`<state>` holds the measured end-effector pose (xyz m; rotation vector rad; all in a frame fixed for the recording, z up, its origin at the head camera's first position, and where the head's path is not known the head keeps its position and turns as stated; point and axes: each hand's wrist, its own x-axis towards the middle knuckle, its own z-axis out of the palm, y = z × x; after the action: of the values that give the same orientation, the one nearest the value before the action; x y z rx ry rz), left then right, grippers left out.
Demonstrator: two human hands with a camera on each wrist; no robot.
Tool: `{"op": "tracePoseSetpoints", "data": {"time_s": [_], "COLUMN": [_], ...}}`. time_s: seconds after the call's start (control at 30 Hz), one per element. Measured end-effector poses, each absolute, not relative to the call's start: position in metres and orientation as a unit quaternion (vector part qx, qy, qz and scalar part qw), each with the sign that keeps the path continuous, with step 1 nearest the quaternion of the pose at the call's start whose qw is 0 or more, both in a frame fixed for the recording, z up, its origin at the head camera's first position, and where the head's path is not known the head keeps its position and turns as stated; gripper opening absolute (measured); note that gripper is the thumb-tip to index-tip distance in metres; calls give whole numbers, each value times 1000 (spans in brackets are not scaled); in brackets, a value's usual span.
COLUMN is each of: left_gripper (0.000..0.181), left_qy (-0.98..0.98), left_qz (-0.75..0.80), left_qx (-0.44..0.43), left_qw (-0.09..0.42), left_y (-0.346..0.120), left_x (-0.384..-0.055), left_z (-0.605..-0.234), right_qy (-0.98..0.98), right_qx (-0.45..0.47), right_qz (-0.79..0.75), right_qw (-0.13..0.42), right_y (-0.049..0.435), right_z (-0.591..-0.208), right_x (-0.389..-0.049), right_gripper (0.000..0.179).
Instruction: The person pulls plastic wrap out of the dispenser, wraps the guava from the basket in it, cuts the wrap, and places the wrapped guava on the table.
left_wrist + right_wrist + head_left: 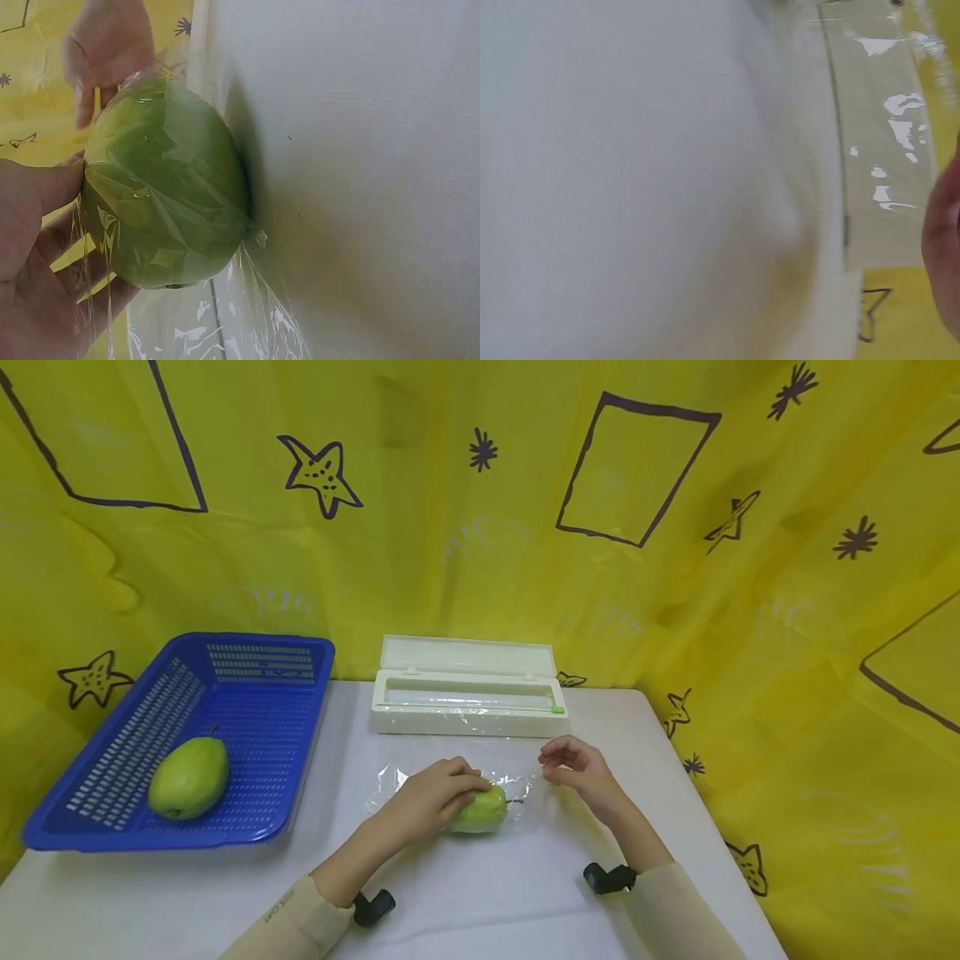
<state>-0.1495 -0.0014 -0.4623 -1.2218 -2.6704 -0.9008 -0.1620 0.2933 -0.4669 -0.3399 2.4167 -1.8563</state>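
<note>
A green pear (480, 810) with a dark stem lies on its side on the table, partly wrapped in clear plastic film (225, 315). My left hand (435, 793) holds the pear, its thumb and fingers bent round one side over the film. In the left wrist view the film lies creased over the pear's skin (169, 180). My right hand (581, 772) is raised off the stem end, near the film's right edge, fingers loosely bent. Only a sliver of the right hand (943, 240) shows in the right wrist view.
Behind the hands stands a white film dispenser (468, 722), lid raised, with a film roll inside and a green slider (557, 710). At left, a blue basket (262, 727) holds another green pear (189, 778). A yellow patterned curtain (450, 485) hangs behind the table.
</note>
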Motion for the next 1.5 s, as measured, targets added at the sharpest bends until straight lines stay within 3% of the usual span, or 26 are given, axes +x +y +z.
{"op": "tracePoseSetpoints", "data": {"time_s": [0.13,0.23,0.33,0.53,0.77,0.87,0.93,1.1,1.17,1.23,1.37,1.43,1.5], "left_gripper": [25,26,27,33,61,61,55,36,31,26,20,27,35], "left_qy": [-877,-882,-883,-884,-870,-861,-865,-861,-837,-809,-761,-759,-769], "left_qz": [-283,-275,-272,-289,-350,-377,-380,-379,-420,-491,-609,-622,-617], "left_qx": [-387,-383,-381,-365,-347,-340,-328,-293,-288,-284,-221,-178,-149], "left_qw": [33,32,31,30,-8,-18,5,172,202,154,-33,-76,-72], "left_y": [-1,-1,-1,-2,-9,-12,-16,-30,-35,-38,-40,-38,-36], "left_x": [-148,-148,-149,-148,-148,-147,-143,-112,-94,-78,-62,-65,-72], "left_z": [-462,-462,-462,-466,-468,-469,-469,-467,-467,-470,-485,-492,-497], "right_qy": [808,840,868,919,941,948,951,951,951,951,951,949,947], "right_qx": [-107,-190,-266,-270,-257,-243,-237,-232,-233,-232,-229,-233,-237], "right_qz": [-574,-483,-379,-252,-205,-196,-191,-198,-200,-200,-205,-208,-211], "right_qw": [-82,-156,-181,-135,-81,-62,-57,-50,-49,-47,-43,-44,-45], "right_y": [284,263,241,211,199,198,198,197,197,197,197,196,195], "right_z": [-458,-459,-463,-466,-470,-472,-473,-477,-478,-479,-478,-477,-477], "right_x": [-139,-116,-99,-88,-100,-105,-107,-110,-111,-112,-116,-119,-121], "right_gripper": [14,23,37,65,77,81,81,81,82,84,89,90,88]}}
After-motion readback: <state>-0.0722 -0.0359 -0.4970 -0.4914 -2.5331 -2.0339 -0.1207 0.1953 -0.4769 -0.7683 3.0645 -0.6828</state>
